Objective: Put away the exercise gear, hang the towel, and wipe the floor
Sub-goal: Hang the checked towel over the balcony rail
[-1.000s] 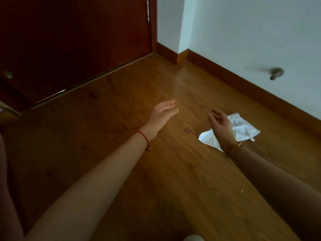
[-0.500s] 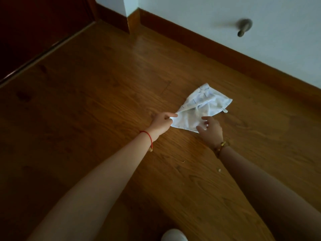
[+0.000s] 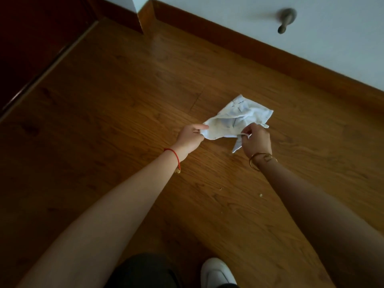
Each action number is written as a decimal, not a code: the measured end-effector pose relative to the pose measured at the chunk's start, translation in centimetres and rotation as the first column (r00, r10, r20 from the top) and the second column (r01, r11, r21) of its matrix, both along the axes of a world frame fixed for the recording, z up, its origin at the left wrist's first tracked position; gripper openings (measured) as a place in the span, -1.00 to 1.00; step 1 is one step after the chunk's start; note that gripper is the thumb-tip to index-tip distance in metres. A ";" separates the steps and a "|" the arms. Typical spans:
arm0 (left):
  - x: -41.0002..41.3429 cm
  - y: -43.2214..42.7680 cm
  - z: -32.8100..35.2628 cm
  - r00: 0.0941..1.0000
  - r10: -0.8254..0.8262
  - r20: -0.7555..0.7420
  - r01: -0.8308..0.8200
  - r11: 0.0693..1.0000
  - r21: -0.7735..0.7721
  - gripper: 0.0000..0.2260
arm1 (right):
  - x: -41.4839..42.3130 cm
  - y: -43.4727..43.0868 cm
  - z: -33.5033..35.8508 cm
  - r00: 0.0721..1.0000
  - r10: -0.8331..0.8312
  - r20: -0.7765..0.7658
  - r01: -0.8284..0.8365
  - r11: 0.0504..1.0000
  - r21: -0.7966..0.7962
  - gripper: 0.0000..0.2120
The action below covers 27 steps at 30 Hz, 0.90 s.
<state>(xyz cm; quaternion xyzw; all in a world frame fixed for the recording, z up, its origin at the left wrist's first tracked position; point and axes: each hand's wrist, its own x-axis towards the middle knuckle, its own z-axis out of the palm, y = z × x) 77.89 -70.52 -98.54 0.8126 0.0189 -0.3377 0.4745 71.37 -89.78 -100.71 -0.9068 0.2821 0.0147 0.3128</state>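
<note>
A small white cloth (image 3: pixel 236 119) with faint blue marks is held just above the wooden floor (image 3: pixel 128 96), its far edge still near the boards. My left hand (image 3: pixel 190 138), with a red string at the wrist, pinches the cloth's left corner. My right hand (image 3: pixel 256 140), with a gold bangle at the wrist, grips the near right edge, and a strip of cloth hangs down beside its fingers.
A white wall with a brown skirting board (image 3: pixel 259 53) runs along the back right. A metal door stop (image 3: pixel 285 20) sticks out of the wall. A dark red door (image 3: pixel 35 38) stands at the left. Small crumbs (image 3: pixel 260 195) lie on the floor. My white shoe (image 3: pixel 217 273) is at the bottom.
Both hands reached down to the cloth lying on the floor, took hold of its edges and lifted its near side. The view tilted down towards the floor.
</note>
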 end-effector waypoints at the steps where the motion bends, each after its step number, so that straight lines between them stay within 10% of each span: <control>1: 0.0 0.2 1.3 1.000 0.016 0.003 -0.015 1.000 -0.016 -0.59 | 0.1 0.1 1.4 1.000 -0.022 0.015 0.022 1.000 0.014 -0.89; 11: -2.7 1.4 20.3 0.985 0.160 0.067 -0.166 0.983 0.081 -0.80 | -3.6 1.2 20.5 0.998 -0.036 -0.049 0.040 0.995 0.090 -0.87; 27: -11.5 2.2 60.1 0.910 -0.350 0.223 0.293 0.923 0.250 -0.77 | -19.4 -0.5 57.9 0.984 -0.119 -0.136 0.121 0.993 0.012 -0.91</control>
